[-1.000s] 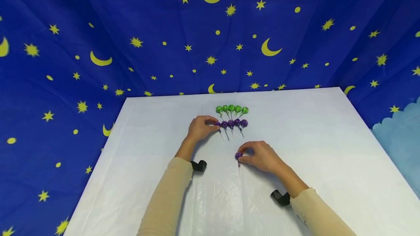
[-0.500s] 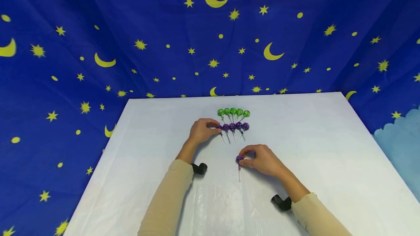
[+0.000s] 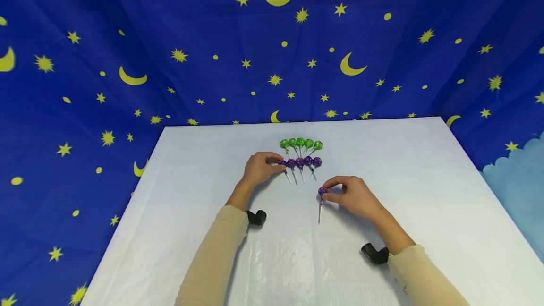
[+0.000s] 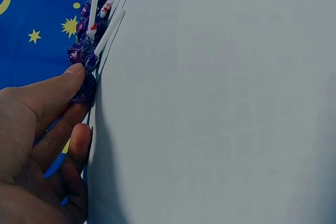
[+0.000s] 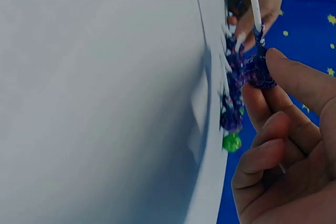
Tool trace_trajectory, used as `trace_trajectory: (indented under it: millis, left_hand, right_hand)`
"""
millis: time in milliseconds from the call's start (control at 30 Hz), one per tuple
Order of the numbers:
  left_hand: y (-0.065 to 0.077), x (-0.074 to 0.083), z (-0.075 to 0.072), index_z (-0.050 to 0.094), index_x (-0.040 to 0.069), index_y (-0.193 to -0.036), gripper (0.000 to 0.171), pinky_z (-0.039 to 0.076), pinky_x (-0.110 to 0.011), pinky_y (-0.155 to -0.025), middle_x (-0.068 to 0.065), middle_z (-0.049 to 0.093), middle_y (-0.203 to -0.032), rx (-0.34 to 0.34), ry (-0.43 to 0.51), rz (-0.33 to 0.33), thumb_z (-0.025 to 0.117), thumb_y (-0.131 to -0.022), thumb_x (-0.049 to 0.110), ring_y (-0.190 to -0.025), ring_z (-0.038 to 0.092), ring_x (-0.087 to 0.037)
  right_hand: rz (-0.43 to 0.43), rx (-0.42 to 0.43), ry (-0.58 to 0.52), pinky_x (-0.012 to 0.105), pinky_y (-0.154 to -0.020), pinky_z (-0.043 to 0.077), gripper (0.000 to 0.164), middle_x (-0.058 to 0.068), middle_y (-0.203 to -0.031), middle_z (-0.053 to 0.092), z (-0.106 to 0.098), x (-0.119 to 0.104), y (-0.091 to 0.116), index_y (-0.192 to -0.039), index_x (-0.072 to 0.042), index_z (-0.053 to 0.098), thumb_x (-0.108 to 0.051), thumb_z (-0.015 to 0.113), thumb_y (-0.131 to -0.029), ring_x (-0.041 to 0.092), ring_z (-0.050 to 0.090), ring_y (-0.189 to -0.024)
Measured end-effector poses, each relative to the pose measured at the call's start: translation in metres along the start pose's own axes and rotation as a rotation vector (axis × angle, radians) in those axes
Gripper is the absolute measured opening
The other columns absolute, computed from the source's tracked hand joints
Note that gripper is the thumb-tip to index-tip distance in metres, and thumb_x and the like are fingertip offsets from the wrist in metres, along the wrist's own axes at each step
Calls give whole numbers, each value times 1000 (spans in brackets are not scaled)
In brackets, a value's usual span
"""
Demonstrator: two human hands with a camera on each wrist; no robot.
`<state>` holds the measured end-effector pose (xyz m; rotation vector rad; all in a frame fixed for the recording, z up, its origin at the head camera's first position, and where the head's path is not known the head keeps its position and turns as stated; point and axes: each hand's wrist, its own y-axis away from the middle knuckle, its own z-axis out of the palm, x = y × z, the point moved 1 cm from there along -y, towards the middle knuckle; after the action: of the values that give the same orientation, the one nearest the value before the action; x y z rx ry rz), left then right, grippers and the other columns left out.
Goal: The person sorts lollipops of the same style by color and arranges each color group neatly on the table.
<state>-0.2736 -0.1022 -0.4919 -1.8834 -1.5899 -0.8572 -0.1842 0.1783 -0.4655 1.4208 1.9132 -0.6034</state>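
Several purple-wrapped lollipops lie in a row on the white table, sticks toward the person. At the row's left end, my left hand pinches the head of the last purple lollipop between thumb and fingers. My right hand holds another purple lollipop by its head, nearer the person and right of the row. Its white stick points back toward the person, and in the right wrist view this lollipop shows between thumb and fingertips.
Behind the purple row lie several green lollipops, their sticks fanned toward the purple heads. A blue cloth with yellow moons and stars hangs behind and beside the table. Black wrist devices sit at both sleeves.
My right hand, with its purple lollipop, has moved right and slightly away from the person, toward the row. My left hand stays at the row's left end.
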Motion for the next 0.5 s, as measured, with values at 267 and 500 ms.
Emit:
trace_trajectory:
  millis: [267,500]
  left_hand:
    - [2,2,-1,75,24,-103,24,46,-38,-82,9,70,-98,-10,7,-9,79,-81,32,-87,61,-14]
    - [2,1,-1,75,25,-105,25,46,-37,-80,10,70,-100,-18,-3,12,78,-81,34,-86,60,-12]
  right_hand:
    - [35,50,24,34,-54,40,23,-4,-97,68,-13,12,-12,-102,-22,73,-32,78,-82,19,49,-61]
    - [56,93,26,35,-57,41,27,0,-97,70,-17,23,-27,-104,-17,73,-32,77,-82,19,52,-62]
